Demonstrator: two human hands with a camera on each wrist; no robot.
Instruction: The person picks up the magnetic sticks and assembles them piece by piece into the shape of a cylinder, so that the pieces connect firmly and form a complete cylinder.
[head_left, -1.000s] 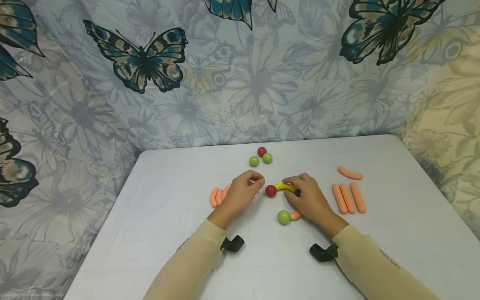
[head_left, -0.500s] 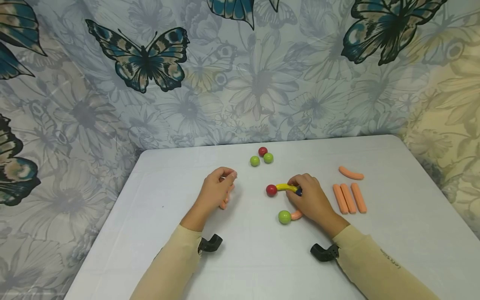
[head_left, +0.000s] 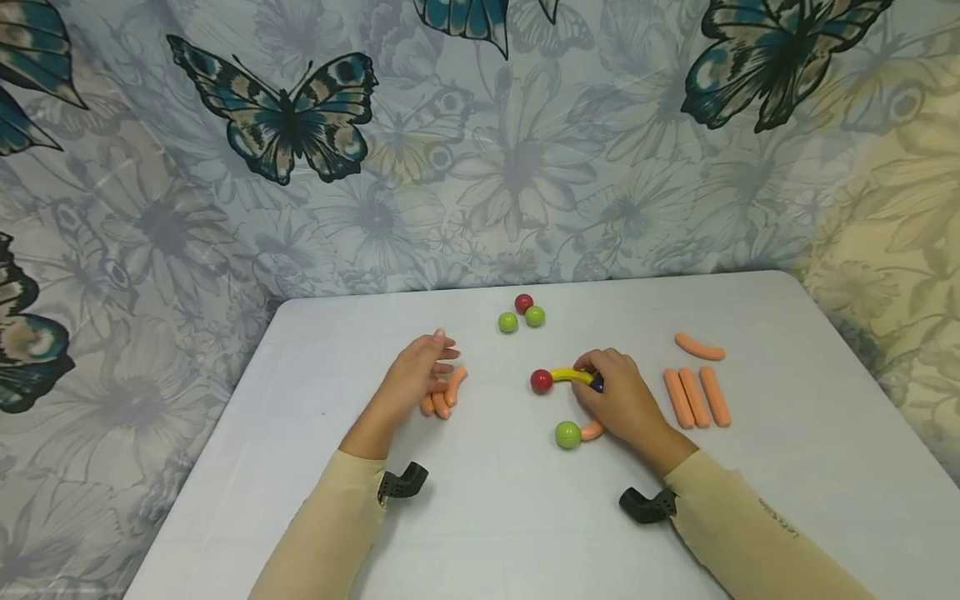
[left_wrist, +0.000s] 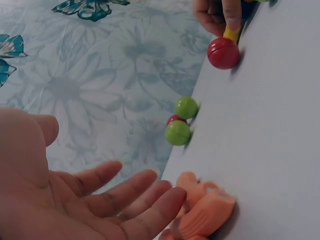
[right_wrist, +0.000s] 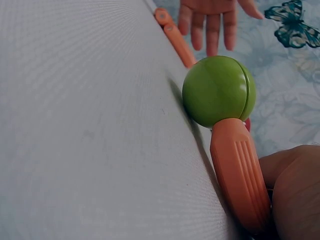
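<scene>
Fingers of the left hand lie straight and relaxed over curved orange sticks on the table. Further right, the right hand pinches a yellow stick tipped with a red ball.

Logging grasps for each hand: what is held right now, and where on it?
Right hand pinches the yellow curved stick at its blue-ball end. Left hand holds nothing.

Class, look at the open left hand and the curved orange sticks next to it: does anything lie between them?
Nothing visible does. The left hand has straight fingers right beside the curved orange sticks, with no other piece in between. The loose balls lie farther back on the table.
</scene>
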